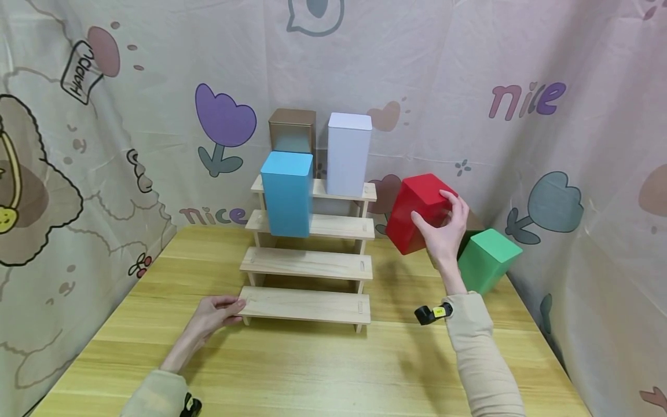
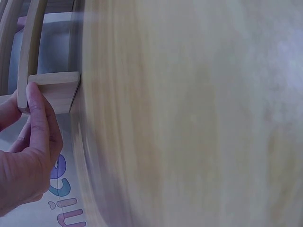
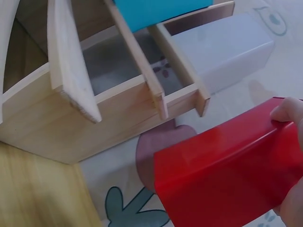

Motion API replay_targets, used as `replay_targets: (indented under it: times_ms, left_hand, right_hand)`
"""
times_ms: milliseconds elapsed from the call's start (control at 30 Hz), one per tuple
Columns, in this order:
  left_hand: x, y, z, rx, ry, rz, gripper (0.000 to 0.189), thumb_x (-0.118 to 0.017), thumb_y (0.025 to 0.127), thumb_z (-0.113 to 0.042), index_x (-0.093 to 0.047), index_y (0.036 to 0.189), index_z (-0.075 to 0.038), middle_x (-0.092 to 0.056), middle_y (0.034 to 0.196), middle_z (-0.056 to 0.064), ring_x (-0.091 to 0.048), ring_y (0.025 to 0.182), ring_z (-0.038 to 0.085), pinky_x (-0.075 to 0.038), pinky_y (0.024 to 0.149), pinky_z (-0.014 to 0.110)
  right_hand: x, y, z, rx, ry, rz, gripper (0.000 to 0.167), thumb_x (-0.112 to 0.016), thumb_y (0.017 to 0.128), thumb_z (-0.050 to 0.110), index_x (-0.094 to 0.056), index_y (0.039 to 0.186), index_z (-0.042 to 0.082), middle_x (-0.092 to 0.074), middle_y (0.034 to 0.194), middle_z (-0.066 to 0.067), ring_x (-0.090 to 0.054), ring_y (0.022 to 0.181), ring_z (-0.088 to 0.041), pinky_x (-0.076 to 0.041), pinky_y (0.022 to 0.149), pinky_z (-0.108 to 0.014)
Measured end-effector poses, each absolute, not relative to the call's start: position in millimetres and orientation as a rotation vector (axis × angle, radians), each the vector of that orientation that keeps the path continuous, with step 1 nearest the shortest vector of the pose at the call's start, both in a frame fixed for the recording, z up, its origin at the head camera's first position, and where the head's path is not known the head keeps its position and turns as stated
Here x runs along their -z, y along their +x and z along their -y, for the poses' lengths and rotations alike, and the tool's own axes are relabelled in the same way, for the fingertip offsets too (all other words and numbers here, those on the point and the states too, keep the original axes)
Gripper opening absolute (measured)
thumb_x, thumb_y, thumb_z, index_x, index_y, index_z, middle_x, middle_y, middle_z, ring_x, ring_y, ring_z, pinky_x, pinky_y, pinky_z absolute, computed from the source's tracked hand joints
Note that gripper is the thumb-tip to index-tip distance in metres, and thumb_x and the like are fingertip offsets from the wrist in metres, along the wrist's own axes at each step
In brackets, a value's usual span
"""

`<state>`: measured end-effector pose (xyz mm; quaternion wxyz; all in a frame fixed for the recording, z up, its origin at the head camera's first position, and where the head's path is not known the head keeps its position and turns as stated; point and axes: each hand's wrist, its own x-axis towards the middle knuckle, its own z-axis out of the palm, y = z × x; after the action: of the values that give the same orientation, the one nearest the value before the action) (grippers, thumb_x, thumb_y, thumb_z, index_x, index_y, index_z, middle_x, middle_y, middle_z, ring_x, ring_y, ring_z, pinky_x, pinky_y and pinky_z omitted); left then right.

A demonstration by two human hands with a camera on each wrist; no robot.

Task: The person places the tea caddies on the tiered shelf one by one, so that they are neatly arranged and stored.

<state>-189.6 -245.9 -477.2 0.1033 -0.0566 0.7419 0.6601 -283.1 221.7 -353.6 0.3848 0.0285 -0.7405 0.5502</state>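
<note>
My right hand (image 1: 447, 229) grips a red box (image 1: 411, 214) by its upper part, in the air to the right of a wooden stepped rack (image 1: 307, 263). In the right wrist view the red box (image 3: 227, 170) is tilted and apart from the rack's side. At the rack's lowest step my left hand (image 1: 212, 315) pinches the left end between thumb and fingers; the left wrist view shows the fingertips on that board's end (image 2: 29, 90). A blue box (image 1: 288, 194) stands on the second step from the top. On the top step are a white box (image 1: 349, 155) and a brown box (image 1: 293, 124), partly hidden.
A green box (image 1: 488, 260) stands on the wooden table (image 1: 292, 370) at the right, with a darker brown box (image 1: 474, 223) mostly hidden behind it and the right hand. A printed curtain (image 1: 417, 58) hangs behind the table and along both sides.
</note>
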Motion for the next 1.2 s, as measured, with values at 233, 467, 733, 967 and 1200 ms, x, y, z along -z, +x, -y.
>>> replay_targets:
  times_ms: [233, 467, 733, 967, 1200]
  left_hand:
    - [478, -190, 246, -1.952, -0.183, -2.186, 0.047, -0.063, 0.099, -0.006, -0.047, 0.132, 0.024, -0.069, 0.094, -0.001, -0.07, 0.077, 0.004, -0.065, 0.076, 0.017]
    - [478, -190, 246, -1.947, -0.178, -2.187, 0.048, -0.063, 0.099, -0.006, -0.047, 0.132, 0.024, -0.069, 0.094, -0.002, -0.07, 0.078, 0.004, -0.065, 0.076, 0.017]
    - [477, -190, 246, -1.951, -0.182, -2.182, 0.047, -0.063, 0.099, -0.006, -0.047, 0.131, 0.024, -0.069, 0.094, -0.002, -0.07, 0.078, 0.004, -0.065, 0.076, 0.018]
    - [477, -190, 245, -1.95, -0.189, -2.178, 0.048, -0.063, 0.099, -0.006, -0.047, 0.132, 0.024, -0.069, 0.094, -0.001, -0.07, 0.077, 0.005, -0.065, 0.076, 0.018]
    - [477, -191, 246, -1.949, -0.185, -2.171, 0.049, -0.063, 0.099, -0.007, -0.046, 0.133, 0.024, -0.069, 0.096, -0.001, -0.07, 0.078, 0.005, -0.065, 0.076, 0.018]
  right_hand:
    - [342, -280, -224, -1.441, 0.106, 1.902, 0.073, -0.085, 0.077, 0.013, -0.051, 0.142, 0.016, -0.044, 0.148, 0.002, -0.049, 0.124, -0.01, -0.055, 0.109, -0.043]
    - [332, -274, -229, -1.488, 0.166, 1.916, 0.068, -0.083, 0.081, 0.013, -0.052, 0.141, 0.017, -0.047, 0.143, 0.005, -0.054, 0.118, -0.011, -0.057, 0.104, -0.036]
    - [322, -269, -232, -1.551, 0.277, 1.955, 0.07, -0.082, 0.081, 0.01, -0.05, 0.142, 0.016, -0.047, 0.142, 0.007, -0.052, 0.124, -0.014, -0.056, 0.105, -0.029]
    - [317, -268, -233, -1.597, 0.376, 1.984, 0.069, -0.08, 0.083, 0.008, -0.049, 0.143, 0.017, -0.05, 0.141, 0.004, -0.053, 0.124, -0.018, -0.056, 0.1, -0.018]
    - [312, -267, -232, -1.669, 0.44, 1.99, 0.068, -0.08, 0.083, 0.006, -0.049, 0.143, 0.015, -0.054, 0.138, 0.001, -0.055, 0.121, -0.022, -0.057, 0.099, -0.016]
